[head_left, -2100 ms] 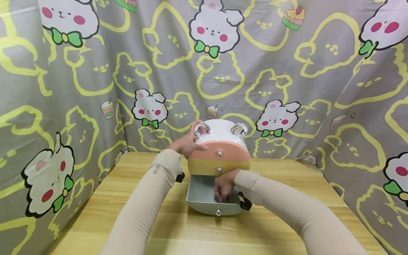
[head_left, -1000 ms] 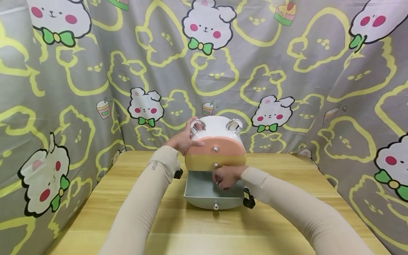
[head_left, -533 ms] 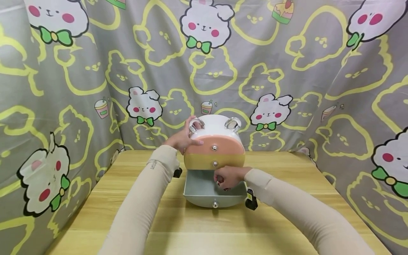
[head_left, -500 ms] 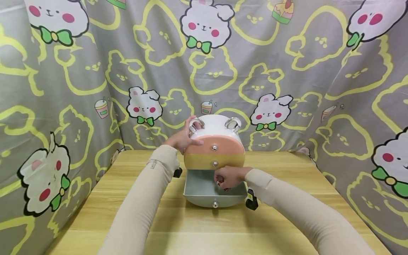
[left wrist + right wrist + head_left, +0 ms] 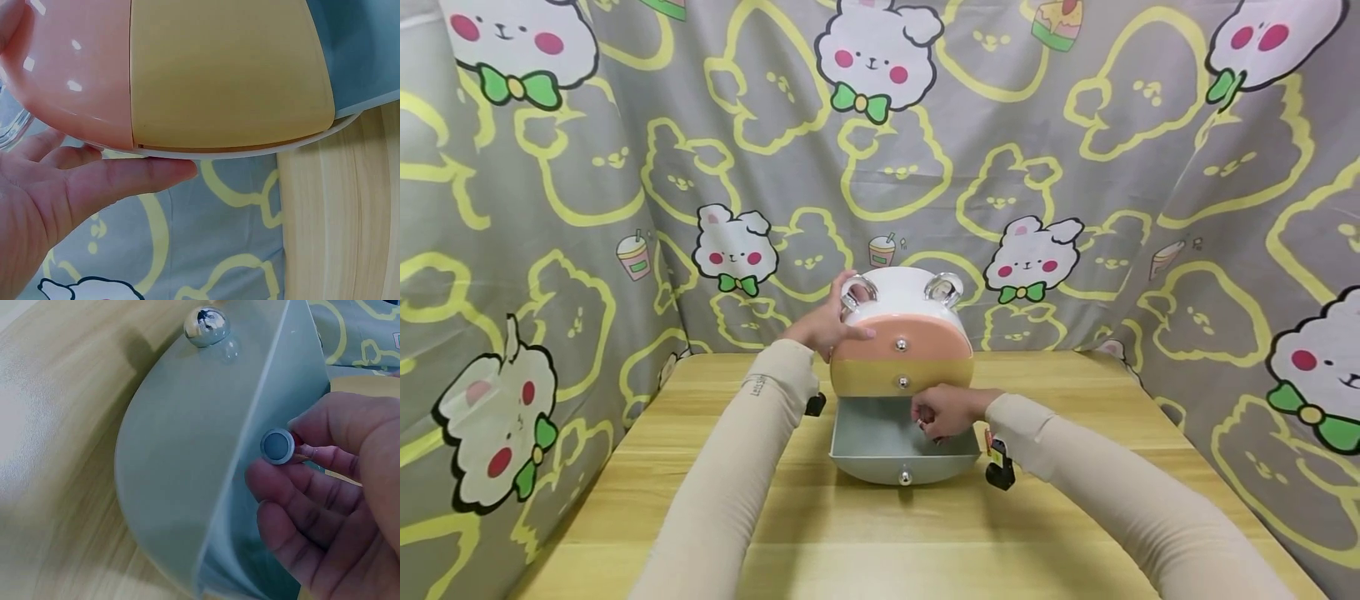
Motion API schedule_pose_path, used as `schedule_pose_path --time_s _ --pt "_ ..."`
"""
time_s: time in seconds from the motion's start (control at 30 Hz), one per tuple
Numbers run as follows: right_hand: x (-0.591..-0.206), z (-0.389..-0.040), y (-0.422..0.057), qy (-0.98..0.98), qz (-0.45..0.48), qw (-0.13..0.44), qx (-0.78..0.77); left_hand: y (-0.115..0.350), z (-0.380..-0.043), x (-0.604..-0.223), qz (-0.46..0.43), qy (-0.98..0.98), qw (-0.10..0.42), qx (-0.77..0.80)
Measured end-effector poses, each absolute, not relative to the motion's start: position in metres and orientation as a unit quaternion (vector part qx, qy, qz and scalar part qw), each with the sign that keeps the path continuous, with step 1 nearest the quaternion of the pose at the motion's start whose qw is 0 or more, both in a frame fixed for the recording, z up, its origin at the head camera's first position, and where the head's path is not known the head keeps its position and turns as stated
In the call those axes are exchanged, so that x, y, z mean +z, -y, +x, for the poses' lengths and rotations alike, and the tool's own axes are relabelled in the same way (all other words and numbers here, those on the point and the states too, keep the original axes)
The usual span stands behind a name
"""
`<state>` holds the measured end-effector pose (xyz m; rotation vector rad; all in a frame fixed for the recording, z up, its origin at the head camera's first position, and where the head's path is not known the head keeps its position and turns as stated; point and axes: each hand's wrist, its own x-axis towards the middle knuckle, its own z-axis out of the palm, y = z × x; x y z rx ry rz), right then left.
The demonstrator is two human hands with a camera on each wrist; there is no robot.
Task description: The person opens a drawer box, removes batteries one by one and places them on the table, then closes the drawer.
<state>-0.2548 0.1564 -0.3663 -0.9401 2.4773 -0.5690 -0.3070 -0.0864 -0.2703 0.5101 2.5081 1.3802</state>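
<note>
A bear-eared mini drawer cabinet (image 5: 912, 292) stands on the table, white on top with clear ears. Its orange drawer (image 5: 932, 335) and yellow drawer (image 5: 868, 379) are closed, while the grey-green bottom drawer (image 5: 868, 467) is pulled out. My left hand (image 5: 826, 325) holds the cabinet's upper left side, thumb on the orange front and fingers along the side (image 5: 37, 194). Over the pulled-out drawer, my right hand (image 5: 946, 411) pinches a small tube with a silver-rimmed round grey end (image 5: 277, 446) and some red behind it. Most of the tube is hidden by the fingers (image 5: 325, 419).
The wooden table (image 5: 737, 517) extends around the cabinet. A grey curtain (image 5: 737, 167) with yellow outlines and white rabbit prints hangs behind and on both sides. A silver ball knob (image 5: 207, 326) sticks out from the bottom drawer's front.
My right hand has come up from low inside the bottom drawer and shifted slightly right, its fingers now closed in a pinch. My left hand has stayed on the cabinet.
</note>
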Motion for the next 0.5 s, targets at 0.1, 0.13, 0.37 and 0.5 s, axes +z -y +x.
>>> schedule_pose_path --time_s 0.1,0.13,0.37,0.5 --pt "-0.365 -0.255 -0.159 -0.893 -0.337 0.213 -0.208 0.089 -0.318 -0.282 0.178 -0.859 0.101 0.469" --pt "-0.365 -0.256 -0.16 -0.893 -0.335 0.214 -0.212 0.089 -0.319 -0.282 0.178 -0.86 0.099 0.468" --pt "-0.365 -0.258 -0.168 -0.892 -0.326 0.209 -0.235 0.089 -0.32 -0.283 0.187 -0.857 0.096 0.471" --pt "-0.363 -0.258 -0.174 -0.893 -0.329 0.196 -0.236 0.089 -0.32 -0.283 0.189 -0.853 0.097 0.477"
